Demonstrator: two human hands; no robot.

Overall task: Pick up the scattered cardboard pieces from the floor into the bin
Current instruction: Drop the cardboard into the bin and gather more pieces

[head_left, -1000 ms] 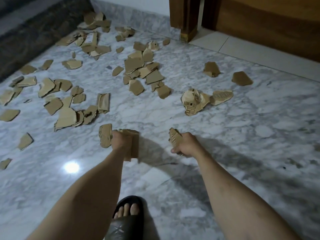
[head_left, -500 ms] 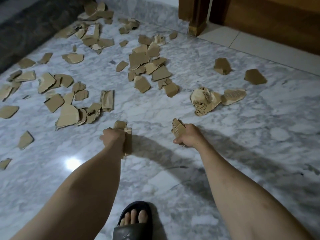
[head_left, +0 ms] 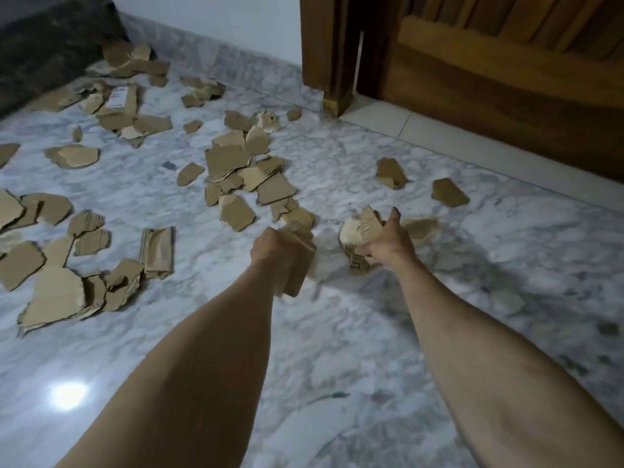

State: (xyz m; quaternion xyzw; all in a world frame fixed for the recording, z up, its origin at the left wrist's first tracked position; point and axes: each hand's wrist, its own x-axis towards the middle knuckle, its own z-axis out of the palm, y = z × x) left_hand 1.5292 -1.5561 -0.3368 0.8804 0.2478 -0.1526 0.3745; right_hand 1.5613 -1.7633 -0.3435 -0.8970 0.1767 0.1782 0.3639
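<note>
Torn brown cardboard pieces (head_left: 233,162), some clutched in left hand (head_left: 270,248) and right hand (head_left: 388,243).

The right hand (head_left: 388,246) has reached forward onto the printed cardboard pieces (head_left: 358,231), previously well ahead of it.

1. The floor (head_left: 337,349) is polished white marble with grey veining, running under and all round both hands.
2. A bright spot of reflected light (head_left: 67,395) lies on it, behind and to the left of the left hand.
3. Ahead of the right hand stands a dark wooden door (head_left: 506,79), its wooden post (head_left: 326,52) ahead between the hands.
4. A pale tile threshold (head_left: 405,128) lies before the door.
5. A white wall (head_left: 209,18) with a marble skirting (head_left: 236,67) runs far ahead of the left hand.
6. A dark rough surface (head_left: 50,42) rises far ahead to the left.
</note>
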